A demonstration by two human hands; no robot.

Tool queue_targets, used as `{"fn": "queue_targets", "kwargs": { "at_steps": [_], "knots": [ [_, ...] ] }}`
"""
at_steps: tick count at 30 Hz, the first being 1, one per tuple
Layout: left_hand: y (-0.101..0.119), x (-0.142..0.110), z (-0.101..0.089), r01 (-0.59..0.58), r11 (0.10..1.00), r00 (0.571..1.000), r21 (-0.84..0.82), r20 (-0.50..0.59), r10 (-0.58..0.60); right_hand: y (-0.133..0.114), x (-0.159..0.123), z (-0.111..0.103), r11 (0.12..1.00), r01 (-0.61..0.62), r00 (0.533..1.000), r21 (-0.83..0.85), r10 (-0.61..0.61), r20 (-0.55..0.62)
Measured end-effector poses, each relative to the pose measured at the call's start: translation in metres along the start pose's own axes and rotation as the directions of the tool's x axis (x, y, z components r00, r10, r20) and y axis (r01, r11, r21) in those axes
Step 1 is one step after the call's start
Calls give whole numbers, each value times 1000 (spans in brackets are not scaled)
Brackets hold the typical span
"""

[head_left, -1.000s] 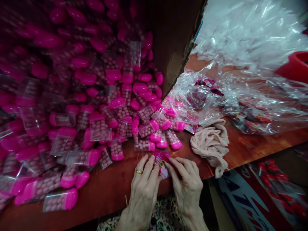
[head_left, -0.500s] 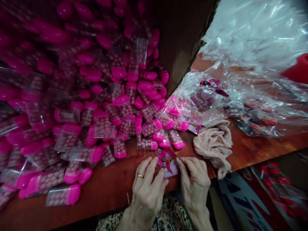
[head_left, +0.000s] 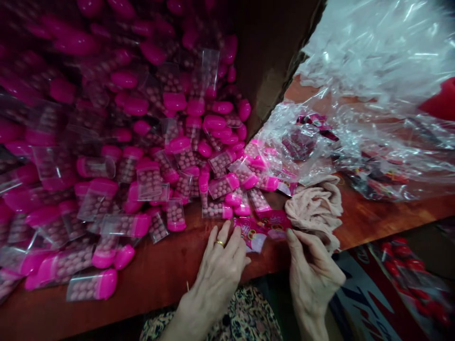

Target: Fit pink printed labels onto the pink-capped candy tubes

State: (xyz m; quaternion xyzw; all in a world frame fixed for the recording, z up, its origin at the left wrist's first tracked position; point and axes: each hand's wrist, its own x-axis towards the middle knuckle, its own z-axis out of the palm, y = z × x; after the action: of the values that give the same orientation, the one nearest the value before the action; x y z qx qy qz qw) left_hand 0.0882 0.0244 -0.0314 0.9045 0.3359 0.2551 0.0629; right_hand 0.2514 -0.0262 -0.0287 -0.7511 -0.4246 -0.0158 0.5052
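Note:
My left hand (head_left: 222,263), with a gold ring, rests on the red-brown table (head_left: 167,274), its fingertips pressing the left end of a pink printed packet (head_left: 253,233). My right hand (head_left: 313,272) pinches the right end of a second pink packet (head_left: 277,222) beside it, and I cannot tell whether the two are joined. Just beyond them lies a heap of small clear bags with pink caps (head_left: 149,184), filled with pale round candies. It spills from a brown cardboard box (head_left: 270,57).
A crumpled beige cloth (head_left: 318,208) lies right of the packets. Clear plastic bags (head_left: 373,109) holding dark red items cover the table's right side. A red object (head_left: 441,102) shows at the right edge. Printed cartons (head_left: 387,289) stand below the table edge.
My right hand has moved to the right, away from the left hand, drawing a second pink packet out sideways. The left hand stays on the first packet.

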Motion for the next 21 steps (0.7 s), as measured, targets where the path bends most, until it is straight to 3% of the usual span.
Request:
{"fn": "queue_targets", "kwargs": {
  "at_steps": [3, 6, 9, 12, 15, 18, 21],
  "knots": [
    [-8, 7, -8, -33, 998, 999, -56, 23, 34, -1, -2, -7, 981, -186, 983, 62, 185, 15],
    [-12, 9, -20, 29, 973, 994, -231, -93, -51, -13, -5, -8, 926, -351, 936, 140, 341, 92],
    [-13, 9, -30, 150, 886, 965, -438, -130, -228, -27, -7, -5, 871, -438, 893, 223, 394, 216],
    [-10, 13, -30, 194, 855, 953, -480, -114, -281, -31, -9, -2, 848, -472, 874, 241, 414, 256],
    [1, 19, -18, 96, 932, 979, -349, -135, -152, -21, -9, -5, 841, -501, 864, 206, 470, 180],
    [16, 19, 0, 7, 987, 999, -158, -44, -14, -8, -7, -11, 837, -518, 855, 177, 508, 100],
    [24, 12, 10, -63, 993, 998, -103, -16, 61, -1, -6, -14, 833, -525, 850, 176, 523, 62]
  ]
}}
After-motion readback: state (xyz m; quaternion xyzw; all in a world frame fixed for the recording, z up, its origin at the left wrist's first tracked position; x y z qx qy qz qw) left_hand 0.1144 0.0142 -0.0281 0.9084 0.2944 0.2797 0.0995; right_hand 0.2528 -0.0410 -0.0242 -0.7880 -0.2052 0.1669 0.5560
